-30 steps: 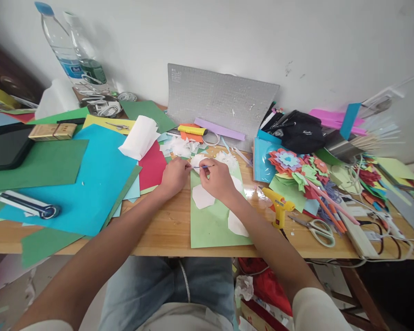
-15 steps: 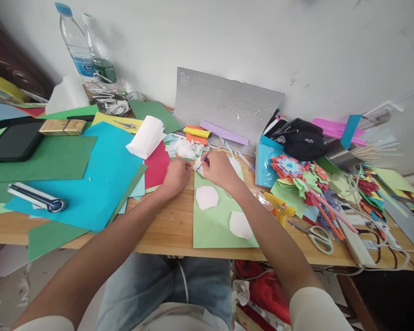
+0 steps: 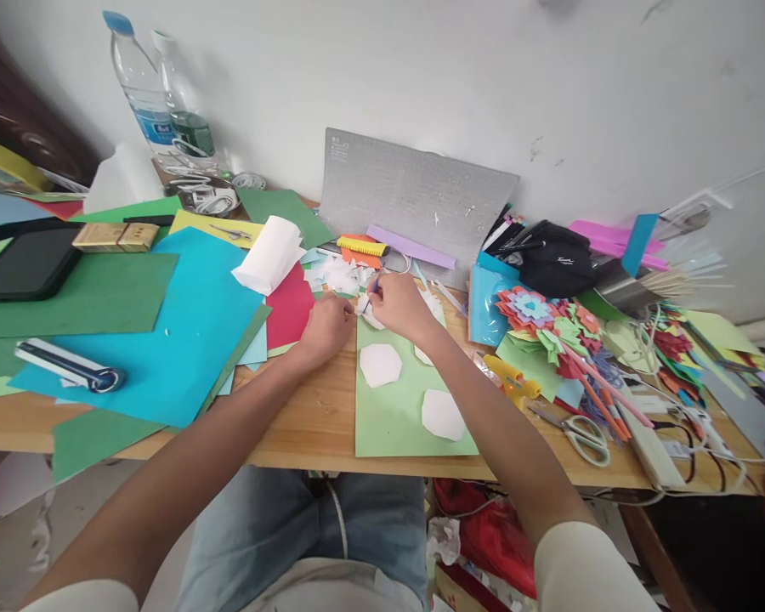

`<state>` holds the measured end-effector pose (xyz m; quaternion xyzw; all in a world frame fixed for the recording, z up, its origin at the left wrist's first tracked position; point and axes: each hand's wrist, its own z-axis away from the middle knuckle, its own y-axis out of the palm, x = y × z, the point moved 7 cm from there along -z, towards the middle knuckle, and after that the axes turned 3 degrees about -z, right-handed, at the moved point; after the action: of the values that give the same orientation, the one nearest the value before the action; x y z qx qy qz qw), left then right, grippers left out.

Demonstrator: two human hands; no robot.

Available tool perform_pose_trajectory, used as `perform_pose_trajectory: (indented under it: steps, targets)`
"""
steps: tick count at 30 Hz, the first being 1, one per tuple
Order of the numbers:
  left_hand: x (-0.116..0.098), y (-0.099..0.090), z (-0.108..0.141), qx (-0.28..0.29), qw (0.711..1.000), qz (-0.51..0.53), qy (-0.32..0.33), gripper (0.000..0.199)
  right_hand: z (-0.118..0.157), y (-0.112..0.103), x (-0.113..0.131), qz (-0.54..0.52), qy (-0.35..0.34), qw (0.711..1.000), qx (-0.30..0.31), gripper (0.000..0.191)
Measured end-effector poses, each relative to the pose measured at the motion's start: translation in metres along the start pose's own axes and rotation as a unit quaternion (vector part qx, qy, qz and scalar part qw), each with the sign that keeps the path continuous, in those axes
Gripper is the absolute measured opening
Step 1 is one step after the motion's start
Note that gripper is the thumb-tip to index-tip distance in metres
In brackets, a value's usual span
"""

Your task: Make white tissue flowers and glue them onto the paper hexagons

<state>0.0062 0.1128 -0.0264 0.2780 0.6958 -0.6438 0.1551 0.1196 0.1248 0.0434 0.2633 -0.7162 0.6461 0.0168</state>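
My right hand (image 3: 397,299) pinches a thin dark blue, pen-like tool (image 3: 375,285), its tip pointing down at a small white paper piece (image 3: 363,304) at the top of a light green sheet (image 3: 388,425). Just left of that piece, my left hand (image 3: 330,325) is closed with its fingertips at the paper's edge; what it pinches is too small to make out. White many-sided paper cutouts, one at the left (image 3: 381,365) and one lower right (image 3: 443,414), lie flat on the green sheet. My right forearm partly covers others.
White scraps (image 3: 337,274) and a yellow cutter (image 3: 362,246) lie behind my hands. Rightward are a yellow glue gun (image 3: 513,379), scissors (image 3: 586,438) and paper flowers (image 3: 529,308). Leftward are blue paper (image 3: 197,340), a stapler (image 3: 70,364) and a tissue roll (image 3: 271,255).
The view has shifted slightly. My right hand has moved a little left and up, and the blue tool now stands more clearly in view over the white paper. My left hand has barely moved.
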Motion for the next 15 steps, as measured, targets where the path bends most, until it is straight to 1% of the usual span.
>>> perform_pose_trajectory:
  steps: [4,6,11,13,15]
  targets:
    - [-0.009,0.005,0.008,0.059,0.997,-0.031,0.027,0.019,0.011,-0.008,-0.011,-0.053,0.016,0.997,-0.059,0.015]
    - [-0.012,0.005,0.011,0.074,0.996,-0.046,0.036,0.021,0.016,-0.014,-0.015,-0.075,0.023,0.993,-0.086,0.014]
    - [-0.017,0.005,0.015,0.085,0.993,-0.064,0.051,0.022,0.027,-0.029,-0.017,-0.127,0.026,0.983,-0.127,0.011]
    - [-0.018,0.004,0.015,0.087,0.993,-0.06,0.054,0.022,0.04,-0.035,-0.017,-0.143,0.014,0.98,-0.141,0.011]
    - [-0.017,-0.002,0.014,0.066,0.995,-0.042,0.055,0.023,0.062,-0.038,-0.018,-0.128,-0.013,0.98,-0.154,0.012]
